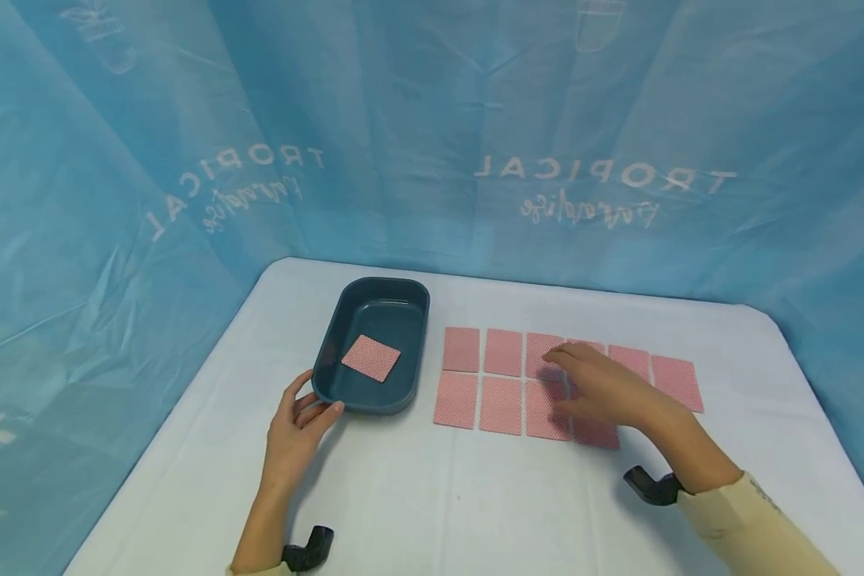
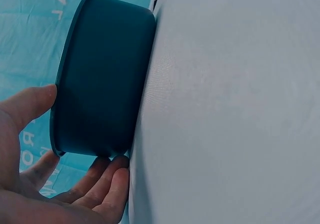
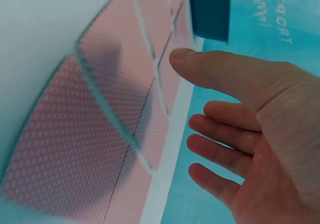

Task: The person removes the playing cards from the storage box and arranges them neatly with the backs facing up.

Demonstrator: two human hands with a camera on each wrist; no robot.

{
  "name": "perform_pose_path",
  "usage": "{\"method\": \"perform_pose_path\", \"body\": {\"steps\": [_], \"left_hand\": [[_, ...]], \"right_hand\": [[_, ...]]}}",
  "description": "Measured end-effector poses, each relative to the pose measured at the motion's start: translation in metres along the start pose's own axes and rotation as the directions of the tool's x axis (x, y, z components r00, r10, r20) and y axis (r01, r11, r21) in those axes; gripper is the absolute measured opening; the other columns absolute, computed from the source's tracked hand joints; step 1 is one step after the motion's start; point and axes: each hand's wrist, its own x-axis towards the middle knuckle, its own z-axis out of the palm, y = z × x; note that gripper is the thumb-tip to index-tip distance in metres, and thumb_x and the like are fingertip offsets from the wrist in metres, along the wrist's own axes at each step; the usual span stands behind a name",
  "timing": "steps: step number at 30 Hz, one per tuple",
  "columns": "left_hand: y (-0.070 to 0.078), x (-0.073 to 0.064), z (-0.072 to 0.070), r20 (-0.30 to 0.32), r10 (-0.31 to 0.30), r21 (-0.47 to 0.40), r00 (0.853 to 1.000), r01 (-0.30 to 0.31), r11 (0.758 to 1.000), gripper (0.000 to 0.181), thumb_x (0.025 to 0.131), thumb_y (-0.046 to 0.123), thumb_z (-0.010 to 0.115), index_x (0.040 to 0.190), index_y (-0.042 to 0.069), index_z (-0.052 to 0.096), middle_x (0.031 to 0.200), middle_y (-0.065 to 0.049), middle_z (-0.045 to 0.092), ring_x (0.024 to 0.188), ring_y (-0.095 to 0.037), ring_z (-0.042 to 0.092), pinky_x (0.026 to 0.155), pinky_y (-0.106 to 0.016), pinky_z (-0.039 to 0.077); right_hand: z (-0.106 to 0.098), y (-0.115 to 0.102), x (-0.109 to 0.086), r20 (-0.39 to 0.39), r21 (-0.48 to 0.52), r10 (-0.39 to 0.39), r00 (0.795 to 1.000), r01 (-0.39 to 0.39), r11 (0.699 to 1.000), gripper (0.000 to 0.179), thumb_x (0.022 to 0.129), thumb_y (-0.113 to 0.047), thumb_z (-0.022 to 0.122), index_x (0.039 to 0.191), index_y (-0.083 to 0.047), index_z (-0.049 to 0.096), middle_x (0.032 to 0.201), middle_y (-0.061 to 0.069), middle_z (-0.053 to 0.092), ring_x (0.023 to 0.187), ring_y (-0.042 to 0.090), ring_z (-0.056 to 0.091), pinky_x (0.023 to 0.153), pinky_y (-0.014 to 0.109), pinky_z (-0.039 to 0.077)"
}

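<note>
My left hand [image 1: 297, 440] holds the near left corner of a dark blue rectangular dish [image 1: 423, 336]. In the left wrist view the thumb [image 2: 37, 103] is at the rim, and the other fingertips rest against the dish's wall. One red-and-white patterned playing card [image 1: 371, 358] lies askew inside, pattern side up. To the right, two rows of such cards [image 1: 501, 406] lie side by side, patterned backs up. My right hand [image 1: 605, 388] hovers over the rows' middle, fingers spread and nothing between them, covering parts of several cards. The right wrist view shows the thumb [image 3: 215, 71] above the cards.
A white cloth covers the table [image 1: 418, 496]. Blue printed curtains [image 1: 432, 144] hang behind and at both sides. A black wrist mount [image 1: 308, 549] sits on the left forearm, another [image 1: 651, 486] on the right. The far row of cards reaches further right than the near one.
</note>
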Motion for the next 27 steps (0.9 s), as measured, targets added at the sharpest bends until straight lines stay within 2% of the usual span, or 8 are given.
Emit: {"method": "perform_pose_path", "body": {"steps": [6, 9, 20, 27], "left_hand": [[-0.002, 0.003, 0.003, -0.002, 0.008, 0.004, 1.0, -0.008, 1.0, 0.075, 0.082, 0.046, 0.074, 0.145, 0.035, 0.036, 0.131, -0.008, 0.054, 0.112, -0.019, 0.059, 0.094, -0.04, 0.048], [-0.002, 0.002, 0.003, -0.013, 0.007, 0.011, 1.0, -0.007, 1.0, 0.074, 0.082, 0.046, 0.074, 0.145, 0.035, 0.036, 0.13, -0.008, 0.054, 0.111, -0.019, 0.06, 0.093, -0.039, 0.048], [-0.001, 0.002, 0.004, -0.018, 0.007, 0.02, 1.0, -0.007, 1.0, 0.073, 0.083, 0.044, 0.074, 0.145, 0.034, 0.036, 0.13, -0.008, 0.055, 0.11, -0.019, 0.06, 0.091, -0.038, 0.049], [0.0, 0.001, 0.002, -0.018, -0.011, 0.017, 1.0, 0.011, 1.0, 0.074, 0.083, 0.045, 0.073, 0.145, 0.035, 0.035, 0.131, -0.008, 0.054, 0.112, -0.019, 0.059, 0.09, -0.033, 0.049]], "right_hand": [[-0.003, -0.01, 0.019, -0.008, 0.013, -0.042, 0.999, 0.042, 0.999, 0.07, 0.079, -0.03, 0.08, 0.137, -0.007, 0.05, 0.137, 0.007, 0.048, 0.129, 0.029, 0.041, 0.102, 0.048, 0.039], [-0.007, -0.019, 0.033, -0.014, 0.025, -0.083, 0.996, 0.084, 0.996, 0.069, 0.079, -0.027, 0.08, 0.137, -0.005, 0.05, 0.136, 0.008, 0.048, 0.128, 0.028, 0.041, 0.102, 0.046, 0.039], [-0.028, -0.056, 0.076, 0.02, 0.033, -0.132, 0.991, 0.131, 0.991, 0.063, 0.084, -0.021, 0.073, 0.14, -0.009, 0.048, 0.138, 0.005, 0.047, 0.129, 0.023, 0.04, 0.103, 0.041, 0.039], [-0.034, -0.084, 0.099, 0.029, 0.055, -0.16, 0.987, 0.158, 0.986, 0.065, 0.085, -0.029, 0.074, 0.142, -0.013, 0.047, 0.139, 0.0, 0.046, 0.131, 0.019, 0.037, 0.104, 0.037, 0.037]]}}
